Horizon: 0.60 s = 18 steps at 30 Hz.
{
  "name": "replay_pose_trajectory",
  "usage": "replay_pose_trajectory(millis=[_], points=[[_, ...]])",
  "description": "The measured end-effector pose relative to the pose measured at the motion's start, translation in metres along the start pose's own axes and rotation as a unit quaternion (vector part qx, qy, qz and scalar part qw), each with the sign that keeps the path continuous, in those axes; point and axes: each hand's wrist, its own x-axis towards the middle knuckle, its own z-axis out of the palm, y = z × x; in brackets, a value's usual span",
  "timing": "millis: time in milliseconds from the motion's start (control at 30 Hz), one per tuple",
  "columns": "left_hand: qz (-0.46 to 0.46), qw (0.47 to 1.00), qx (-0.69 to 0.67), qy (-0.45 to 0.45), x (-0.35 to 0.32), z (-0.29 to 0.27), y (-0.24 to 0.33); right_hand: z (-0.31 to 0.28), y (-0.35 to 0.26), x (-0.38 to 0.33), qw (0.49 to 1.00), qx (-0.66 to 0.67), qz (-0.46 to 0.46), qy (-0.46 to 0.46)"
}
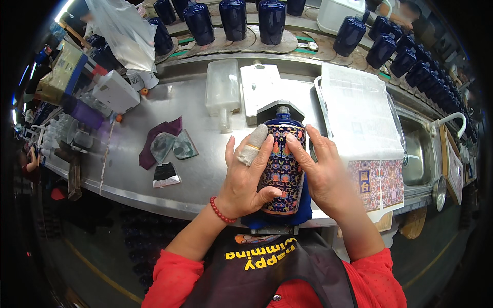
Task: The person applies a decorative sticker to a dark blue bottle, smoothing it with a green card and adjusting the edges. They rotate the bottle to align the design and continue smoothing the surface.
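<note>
A dark blue bottle [281, 177] with a colourful floral pattern round its body lies in front of me, its neck pointing away. My left hand [241, 187] holds its left side, with the thumb and forefinger resting on the pattern. A grey cloth finger cover [251, 147] sits on one of that hand's fingers. My right hand [326, 172] grips the right side, its fingertips on the upper part of the body. Blue cloth [306, 203] shows beneath the bottle, and a dark angular support [297, 111] stands by its neck. The bottle's underside is hidden.
Plain blue bottles [233, 20] stand along a conveyor [221, 50] at the back. On the metal table [123, 149] lie cloth pieces [159, 141] and a clear container [222, 84]. Right are a white sheet [359, 113], patterned sheets [393, 179] and a sink [417, 154].
</note>
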Motion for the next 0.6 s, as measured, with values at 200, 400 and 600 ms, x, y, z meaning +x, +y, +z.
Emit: replay_pose_trajectory(millis=[200,400,600], points=[[0.016,0.999,0.047,0.002,-0.002,0.000,0.004,0.004,0.002,0.000,0.999,-0.036,-0.029,0.023],[0.019,0.999,0.051,-0.003,-0.002,-0.003,0.007,0.005,0.001,-0.002,1.000,0.000,0.012,0.004],[0.023,0.996,0.082,-0.001,-0.005,0.000,0.020,0.006,0.003,-0.002,0.999,-0.025,-0.026,0.026]])
